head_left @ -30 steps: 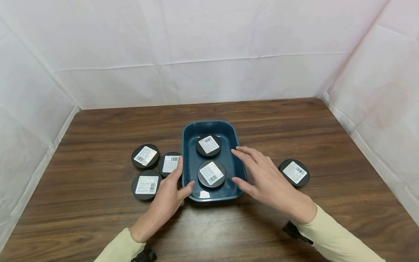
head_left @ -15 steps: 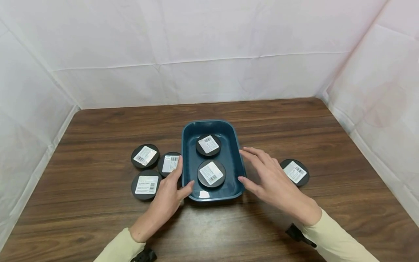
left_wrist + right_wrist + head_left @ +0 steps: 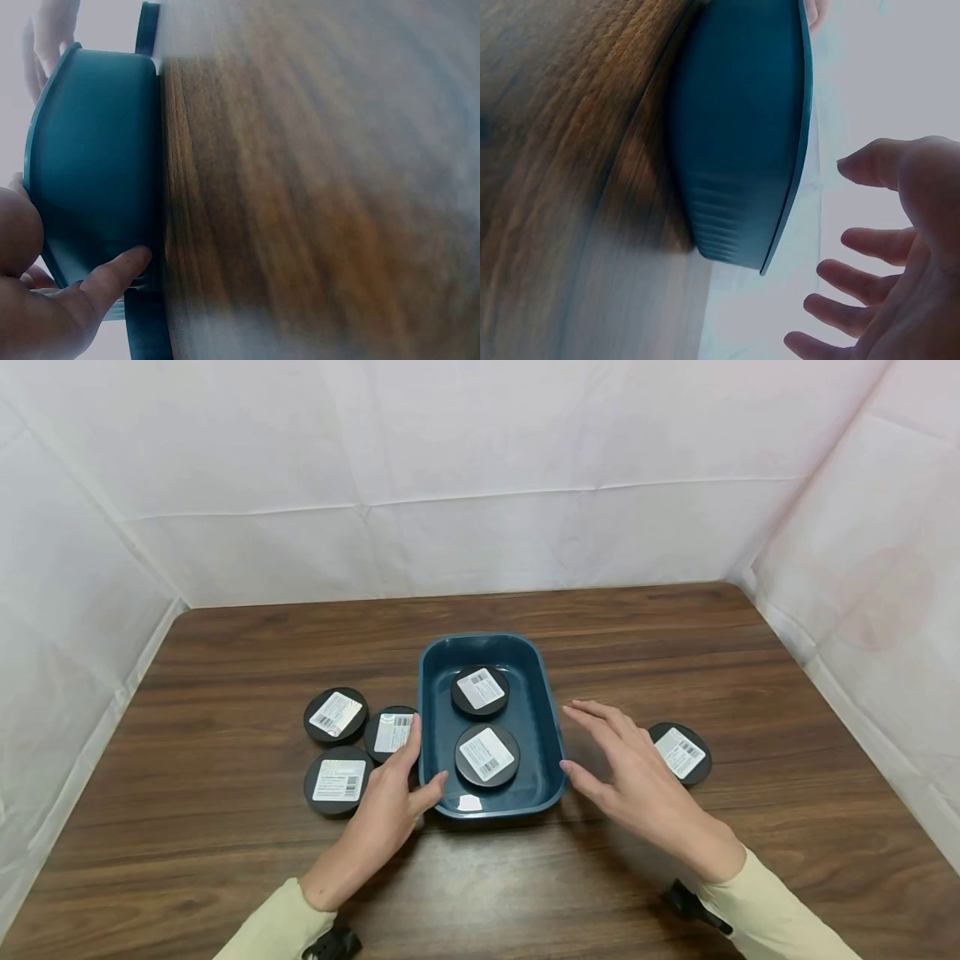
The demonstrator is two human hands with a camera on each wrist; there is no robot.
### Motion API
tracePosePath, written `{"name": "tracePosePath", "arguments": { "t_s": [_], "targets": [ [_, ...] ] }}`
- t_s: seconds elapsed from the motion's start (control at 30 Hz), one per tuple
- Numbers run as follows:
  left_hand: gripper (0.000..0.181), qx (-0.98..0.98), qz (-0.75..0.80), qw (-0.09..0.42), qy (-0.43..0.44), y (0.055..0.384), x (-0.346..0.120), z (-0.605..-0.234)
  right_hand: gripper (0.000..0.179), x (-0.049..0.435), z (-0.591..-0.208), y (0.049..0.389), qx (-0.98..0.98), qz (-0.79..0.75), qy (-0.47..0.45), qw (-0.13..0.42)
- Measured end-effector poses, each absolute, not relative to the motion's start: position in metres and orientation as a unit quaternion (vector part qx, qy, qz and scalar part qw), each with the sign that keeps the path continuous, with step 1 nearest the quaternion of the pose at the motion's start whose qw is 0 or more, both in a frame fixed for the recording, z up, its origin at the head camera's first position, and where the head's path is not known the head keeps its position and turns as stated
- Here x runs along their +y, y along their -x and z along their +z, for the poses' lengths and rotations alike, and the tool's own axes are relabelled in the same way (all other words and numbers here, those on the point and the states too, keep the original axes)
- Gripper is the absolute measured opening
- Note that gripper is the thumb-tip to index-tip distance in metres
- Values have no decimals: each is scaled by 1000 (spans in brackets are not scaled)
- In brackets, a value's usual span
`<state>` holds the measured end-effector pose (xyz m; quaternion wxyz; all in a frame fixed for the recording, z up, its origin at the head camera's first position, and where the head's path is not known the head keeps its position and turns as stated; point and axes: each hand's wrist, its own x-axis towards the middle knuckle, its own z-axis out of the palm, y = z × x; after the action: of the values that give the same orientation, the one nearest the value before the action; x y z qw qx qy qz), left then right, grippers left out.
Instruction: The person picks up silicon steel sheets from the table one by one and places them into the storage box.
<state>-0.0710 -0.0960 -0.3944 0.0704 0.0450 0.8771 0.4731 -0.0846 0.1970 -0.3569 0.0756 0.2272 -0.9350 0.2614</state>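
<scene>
A dark blue tray (image 3: 555, 789) holds two flat black discs, one at the back (image 3: 459, 703) and one nearer (image 3: 462, 770), each with a white barcode label facing up. My left hand (image 3: 384, 802) holds the tray by its near left side, thumb over the rim and fingers along the outer wall; the left wrist view shows a fingertip (image 3: 135, 259) low on that wall. To the right of the tray, my right hand (image 3: 637, 777) holds nothing, fingers spread. In the right wrist view its fingers (image 3: 855, 281) stand apart from the rim.
Several similar labelled discs lie on the brown wooden table (image 3: 225, 760): a far left one (image 3: 315, 727), a near left one (image 3: 324, 806) and one partly behind my left hand (image 3: 372, 735). Another disc (image 3: 697, 772) lies right, partly hidden by my right hand. White sheeting (image 3: 465, 543) surrounds the table.
My right hand has drawn back to the right, from over the tray's right rim to just outside it. My left hand, the tray and the discs stay put.
</scene>
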Motion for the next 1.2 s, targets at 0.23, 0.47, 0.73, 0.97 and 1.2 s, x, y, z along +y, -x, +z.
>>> {"name": "tracePosePath", "arguments": {
  "t_s": [0.23, 0.47, 0.73, 0.97, 1.2],
  "targets": [
    [83, 876, 475, 71, -44, 71, -95, -394, 55, 210, -365, 82, -929, 257, -238, 121],
    [84, 879, 470, 74, -42, 72, -95, -394, 54, 225, -372, 78, -923, 241, -252, 161],
    [84, 877, 472, 76, -43, 71, -96, -394, 50, 236, -378, 79, -927, 215, -249, 181],
    [84, 878, 469, 82, -38, 72, -95, -393, 47, 245, -378, 79, -933, 204, -233, 183],
    [83, 880, 467, 84, -36, 72, -95, -393, 46, 256, -379, 80, -937, 201, -217, 187]
  ]
}}
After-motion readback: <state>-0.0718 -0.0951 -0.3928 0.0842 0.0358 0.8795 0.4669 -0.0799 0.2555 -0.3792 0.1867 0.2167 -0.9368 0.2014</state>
